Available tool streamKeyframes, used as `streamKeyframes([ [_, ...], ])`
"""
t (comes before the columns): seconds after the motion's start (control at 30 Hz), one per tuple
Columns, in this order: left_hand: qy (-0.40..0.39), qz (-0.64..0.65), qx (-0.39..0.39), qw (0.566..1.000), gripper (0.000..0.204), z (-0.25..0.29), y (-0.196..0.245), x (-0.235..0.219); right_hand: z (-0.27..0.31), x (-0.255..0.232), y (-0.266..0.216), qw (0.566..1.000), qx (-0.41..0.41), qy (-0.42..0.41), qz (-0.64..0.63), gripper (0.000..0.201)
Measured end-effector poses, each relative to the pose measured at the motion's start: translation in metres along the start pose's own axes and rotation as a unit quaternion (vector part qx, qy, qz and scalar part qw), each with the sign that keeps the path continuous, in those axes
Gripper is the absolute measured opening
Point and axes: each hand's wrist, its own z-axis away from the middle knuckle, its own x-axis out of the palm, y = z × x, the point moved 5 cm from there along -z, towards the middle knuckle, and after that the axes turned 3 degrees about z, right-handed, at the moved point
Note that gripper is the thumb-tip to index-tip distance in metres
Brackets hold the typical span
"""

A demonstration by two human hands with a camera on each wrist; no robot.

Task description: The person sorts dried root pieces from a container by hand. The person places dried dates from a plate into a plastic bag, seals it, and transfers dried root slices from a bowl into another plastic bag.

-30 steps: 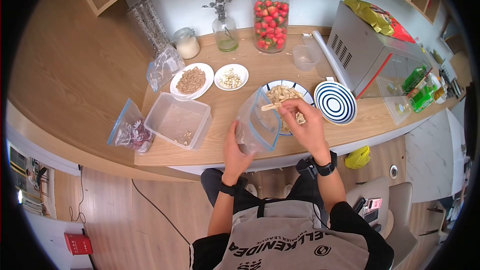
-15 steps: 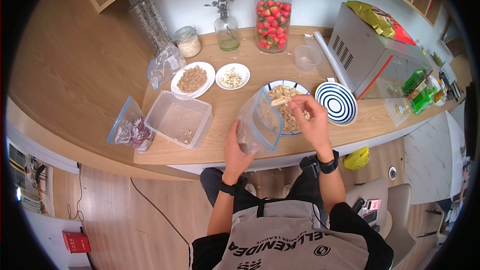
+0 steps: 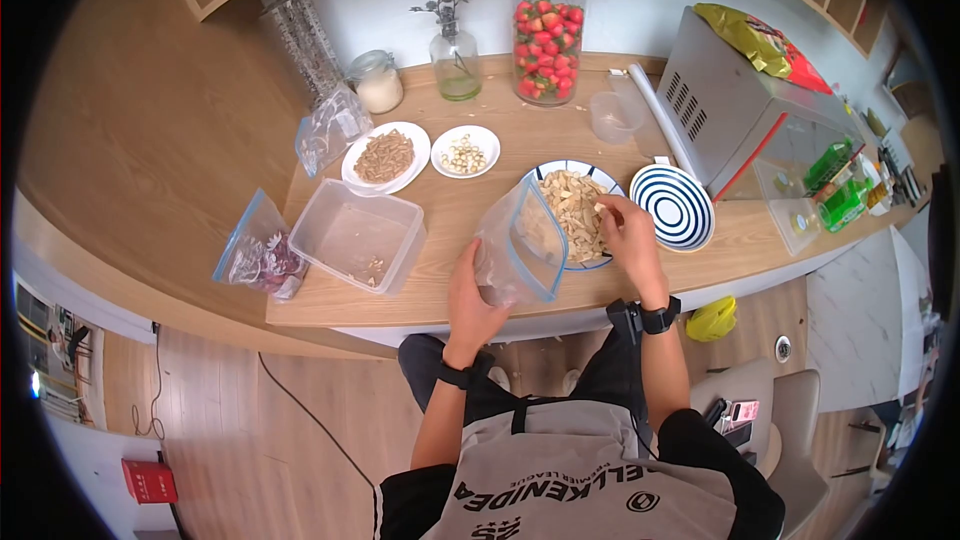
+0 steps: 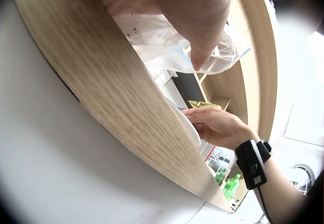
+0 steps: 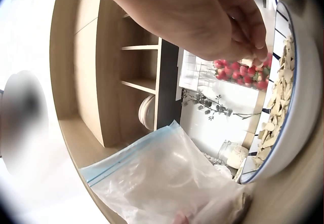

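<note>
My left hand (image 3: 472, 302) grips a clear zip bag (image 3: 505, 258) with a blue seal, held upright with its mouth spread toward the right. Just right of it, a white bowl with a blue rim (image 3: 545, 172) holds many pale dried slices (image 3: 572, 202). My right hand (image 3: 632, 245) is over the bowl's right side, thumb and fingers pinched together. A small pale slice (image 5: 246, 62) shows at those fingertips in the right wrist view. Some pale pieces lie low inside the bag, partly hidden by the left hand.
To the left stand a plastic tub (image 3: 345, 230), a zip bag of dark red pieces (image 3: 268, 265), a plate of brown pieces (image 3: 385, 158) and a dish of pale kernels (image 3: 463, 153). A striped bowl (image 3: 672, 206) sits right, near a microwave (image 3: 725, 90). Strawberries (image 3: 547, 45) fill a tall container behind.
The right hand has moved right, from the bag's mouth to the right side of the bowl. The longer slices it held earlier no longer show in its fingers. The left hand and bag stay put.
</note>
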Motion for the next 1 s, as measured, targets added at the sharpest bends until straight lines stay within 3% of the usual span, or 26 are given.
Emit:
streamKeyframes([
  [0.13, 0.004, 0.003, 0.002, 1.000, 0.100, 0.000, -0.002, 0.001, -0.008, -0.013, -0.012, 0.998, 0.032, 0.015, -0.049, 0.018],
  [0.2, 0.006, 0.003, 0.002, 1.000, 0.100, -0.001, -0.002, 0.001, -0.009, -0.031, -0.023, 0.979, 0.012, 0.124, -0.161, 0.016],
  [0.27, 0.004, 0.013, 0.000, 1.000, 0.099, 0.000, -0.001, 0.002, -0.009, -0.047, -0.043, 0.969, 0.028, 0.137, -0.202, 0.016],
  [0.33, 0.001, 0.014, -0.002, 1.000, 0.098, 0.000, -0.001, 0.002, -0.004, -0.067, -0.066, 0.906, -0.017, 0.236, -0.350, 0.015],
  [0.4, -0.003, 0.016, -0.004, 1.000, 0.097, 0.000, 0.000, 0.002, 0.004, -0.069, -0.073, 0.903, 0.004, 0.235, -0.359, 0.017],
  [0.5, -0.001, 0.008, 0.001, 1.000, 0.095, -0.001, 0.000, 0.002, 0.000, -0.050, -0.105, 0.975, -0.066, 0.043, -0.206, 0.017],
  [0.67, 0.000, 0.008, 0.006, 1.000, 0.095, 0.001, -0.003, 0.001, -0.010, -0.020, -0.049, 0.977, 0.017, 0.048, -0.206, 0.019],
  [0.73, -0.002, 0.014, 0.003, 1.000, 0.095, 0.000, -0.005, 0.001, -0.010, -0.002, -0.019, 0.999, 0.015, -0.023, -0.019, 0.024],
  [0.87, -0.003, 0.010, -0.003, 1.000, 0.095, 0.000, -0.004, 0.002, 0.003, 0.019, -0.002, 0.992, -0.062, -0.040, 0.104, 0.030],
  [1.0, -0.004, 0.009, -0.010, 1.000, 0.095, 0.000, -0.002, 0.001, 0.002, 0.030, 0.009, 0.994, 0.018, -0.078, 0.071, 0.027],
])
